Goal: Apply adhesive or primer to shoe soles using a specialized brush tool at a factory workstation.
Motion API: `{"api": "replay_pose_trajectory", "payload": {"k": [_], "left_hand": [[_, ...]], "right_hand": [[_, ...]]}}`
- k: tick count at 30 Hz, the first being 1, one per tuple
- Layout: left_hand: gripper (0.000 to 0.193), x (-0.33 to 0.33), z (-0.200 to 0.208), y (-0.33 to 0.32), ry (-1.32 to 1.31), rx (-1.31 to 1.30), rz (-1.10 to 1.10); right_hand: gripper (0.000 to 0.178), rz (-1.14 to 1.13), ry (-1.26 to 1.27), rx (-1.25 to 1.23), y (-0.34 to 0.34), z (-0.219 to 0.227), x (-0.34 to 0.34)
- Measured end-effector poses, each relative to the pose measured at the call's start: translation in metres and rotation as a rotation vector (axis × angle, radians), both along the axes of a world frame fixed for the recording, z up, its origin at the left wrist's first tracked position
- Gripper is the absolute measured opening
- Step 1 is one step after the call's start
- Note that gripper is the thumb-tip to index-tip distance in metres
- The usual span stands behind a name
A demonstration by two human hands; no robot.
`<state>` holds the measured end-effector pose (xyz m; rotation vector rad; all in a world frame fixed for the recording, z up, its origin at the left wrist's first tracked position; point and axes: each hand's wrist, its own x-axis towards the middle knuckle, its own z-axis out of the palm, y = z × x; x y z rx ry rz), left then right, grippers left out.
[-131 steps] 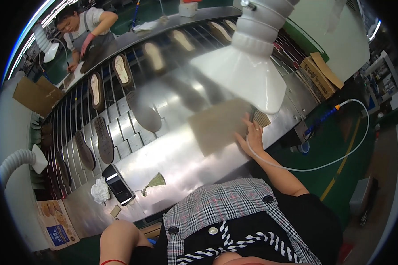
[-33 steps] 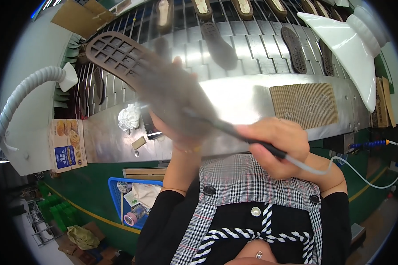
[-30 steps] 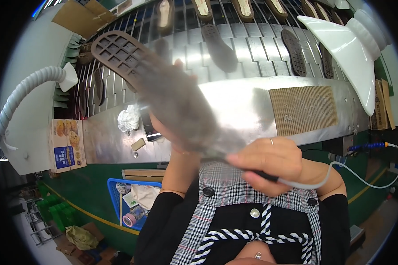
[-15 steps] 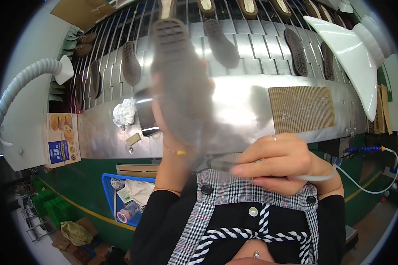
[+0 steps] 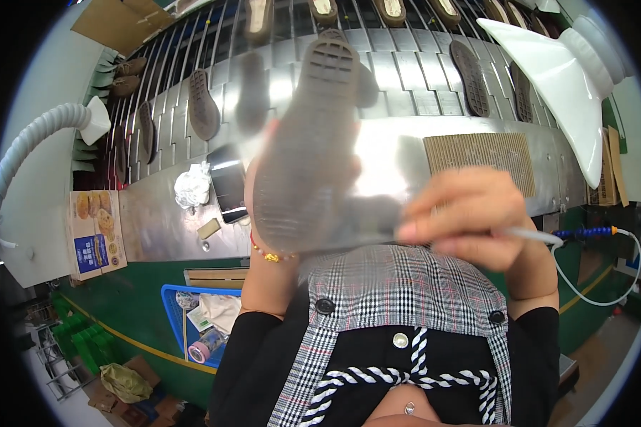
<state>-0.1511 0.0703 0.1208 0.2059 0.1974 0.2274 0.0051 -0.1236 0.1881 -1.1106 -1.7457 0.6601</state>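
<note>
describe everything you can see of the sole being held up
The sole is a grey-brown shoe outsole, rubbery by its look, held close to the camera and blurred. Its tread side faces the camera, with a grid of small blocks at the top end. It stands nearly upright, tilted slightly right, above the steel conveyor. The left hand grips it from behind; the right hand holds a thin white tool near its lower edge.

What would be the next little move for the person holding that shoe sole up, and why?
Probably bring the tip of the white tool in the right hand onto the near end of the grey shoe sole. The left hand holds the sole up, tread toward the camera, and the right hand sits just beside its lower edge; whether the tool touches is blurred.
</note>
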Motion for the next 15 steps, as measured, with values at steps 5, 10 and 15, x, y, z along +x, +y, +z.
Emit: {"api": "replay_pose_trajectory", "payload": {"k": [5, 10, 15], "left_hand": [[0.064, -0.003, -0.005, 0.0, 0.137, 0.088, 0.017], [0.055, -0.015, -0.013, -0.005, 0.347, 0.854, 0.233], [0.045, -0.025, -0.008, -0.01, 0.405, 1.173, 0.354]], "right_hand": [[0.03, -0.094, -0.033, 0.023, -0.001, -0.002, 0.012], [0.032, -0.125, -0.068, 0.02, -0.001, -0.006, 0.021], [0.03, -0.19, -0.071, 0.012, -0.006, 0.002, 0.026]]}}
